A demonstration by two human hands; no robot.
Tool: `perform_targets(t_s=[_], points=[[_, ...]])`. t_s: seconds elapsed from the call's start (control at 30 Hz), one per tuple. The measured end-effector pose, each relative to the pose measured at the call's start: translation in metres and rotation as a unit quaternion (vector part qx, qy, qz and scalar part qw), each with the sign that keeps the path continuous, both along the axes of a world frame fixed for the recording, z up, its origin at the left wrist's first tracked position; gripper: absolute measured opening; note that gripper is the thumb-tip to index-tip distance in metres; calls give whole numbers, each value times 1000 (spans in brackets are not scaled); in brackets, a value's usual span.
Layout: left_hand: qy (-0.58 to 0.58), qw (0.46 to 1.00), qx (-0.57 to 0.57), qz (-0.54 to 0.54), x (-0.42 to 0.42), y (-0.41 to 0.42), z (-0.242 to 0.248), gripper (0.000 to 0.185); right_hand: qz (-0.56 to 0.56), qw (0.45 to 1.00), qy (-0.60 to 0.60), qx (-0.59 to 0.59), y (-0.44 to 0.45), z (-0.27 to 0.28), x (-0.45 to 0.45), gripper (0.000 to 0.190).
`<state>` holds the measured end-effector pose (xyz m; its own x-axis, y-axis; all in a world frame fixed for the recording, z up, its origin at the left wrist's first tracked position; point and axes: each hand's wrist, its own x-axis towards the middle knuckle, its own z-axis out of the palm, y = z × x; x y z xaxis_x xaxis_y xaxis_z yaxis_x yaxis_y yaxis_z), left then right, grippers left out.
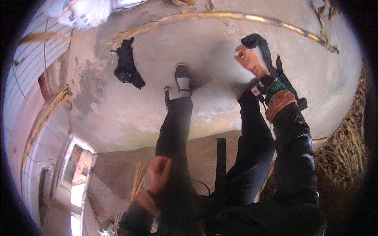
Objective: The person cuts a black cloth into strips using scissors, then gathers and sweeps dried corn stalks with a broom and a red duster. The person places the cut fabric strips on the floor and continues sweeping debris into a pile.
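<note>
My right hand (250, 60) is held out with its fingers curled, over or beside a strip of black cloth (264, 48). Whether the hand touches the cloth, or has something small between its fingertips, is unclear. At its wrist sits a black band with a small device (256, 91), beside green and orange-brown cuffs. My left hand (159, 171) is curled into a loose fist by my left leg (174, 132), with nothing visible in it. On the concrete floor (206, 50) ahead, to the left, lies a crumpled black cloth item (127, 66).
A long dry stalk (236, 15) lies across the floor ahead. A white printed sack (85, 13) is at the upper left. A tiled wall with leaning stalks (47, 118) and a doorway (78, 165) stand at left. Dry straw (345, 156) is heaped at right.
</note>
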<state>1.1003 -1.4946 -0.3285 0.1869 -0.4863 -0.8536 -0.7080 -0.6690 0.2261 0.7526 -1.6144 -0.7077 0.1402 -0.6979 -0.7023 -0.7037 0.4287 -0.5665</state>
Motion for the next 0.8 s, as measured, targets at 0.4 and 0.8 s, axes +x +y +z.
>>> perform_targets(t_s=[0.4,0.8], points=[[28,981,-104,161,80,70,-12,8,292,955,-19,-47,-73,156,179,42],[111,892,-42,436,155,70,-20,8,513,844,-20,-159,-127,105,466,43]])
